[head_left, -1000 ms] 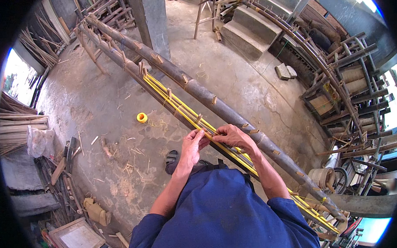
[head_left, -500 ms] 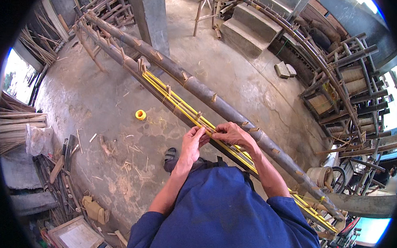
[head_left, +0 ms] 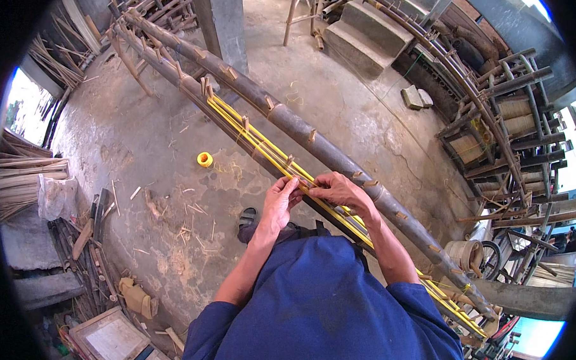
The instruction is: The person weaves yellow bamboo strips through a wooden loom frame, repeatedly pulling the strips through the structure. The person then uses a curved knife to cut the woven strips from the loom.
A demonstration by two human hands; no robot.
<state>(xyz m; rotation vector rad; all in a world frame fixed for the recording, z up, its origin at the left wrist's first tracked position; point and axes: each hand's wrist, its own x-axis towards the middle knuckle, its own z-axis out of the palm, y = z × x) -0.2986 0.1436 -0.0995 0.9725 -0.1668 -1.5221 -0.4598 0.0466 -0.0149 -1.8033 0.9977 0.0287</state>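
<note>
Left hand pinched, thumb and fingertips closed on slim yellow strands, strung along a brown bamboo pole and slanting from far up on the hand's left to low on its right. Just beside, right hand bent over the same strands, fingers curled, exact grip hidden. Just beyond right hand, a parallel dark pole with short wooden pegs. Farther up and right, concrete steps; well off to the right, stacked bamboo furniture.

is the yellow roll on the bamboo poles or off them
Off: the roll sits on the floor, left of the poles, with floor showing between.
</note>
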